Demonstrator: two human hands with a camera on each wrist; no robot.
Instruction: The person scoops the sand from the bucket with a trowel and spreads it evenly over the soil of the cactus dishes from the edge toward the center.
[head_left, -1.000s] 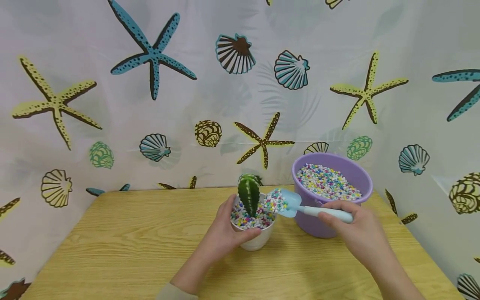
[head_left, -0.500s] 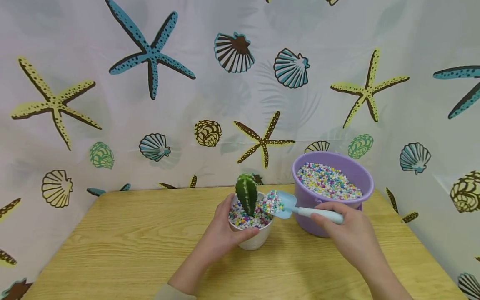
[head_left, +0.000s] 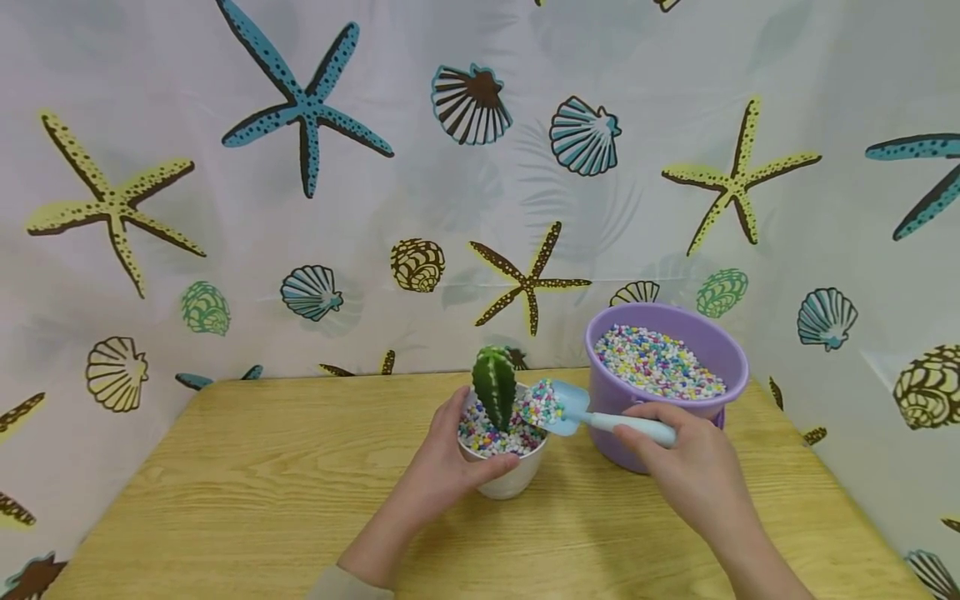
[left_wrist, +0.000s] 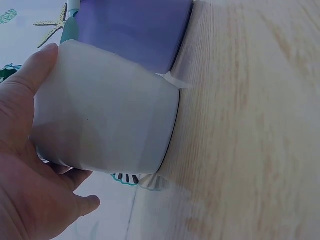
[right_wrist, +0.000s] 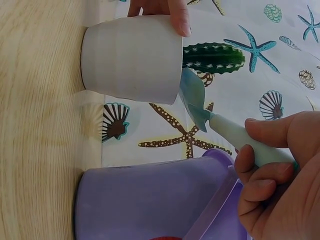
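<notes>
A white pot (head_left: 512,482) stands on the table, filled with small coloured pebbles (head_left: 487,442) around a green cactus (head_left: 495,387). My left hand (head_left: 455,462) grips the pot, thumb along the near rim and fingers round its far left side. In my right hand (head_left: 693,462) is the handle of a light blue hand trowel (head_left: 572,410). Pebbles lie on the trowel's blade, whose tip overlaps the pot's right rim in the head view. The right wrist view shows the blade (right_wrist: 192,95) tilted right at the pot's mouth, fingers curled round the handle.
A purple bucket (head_left: 622,450) holding many similar pebbles (head_left: 656,362) stands just right of the pot, behind my right hand. The wooden table (head_left: 285,483) extends left and toward me. A white curtain (head_left: 420,192) printed with starfish and shells hangs behind.
The trowel and my right hand have shifted a little left, bringing the loaded blade further over the pot's rim. My left hand and the pot stay nearly in place; the cactus leans slightly more left.
</notes>
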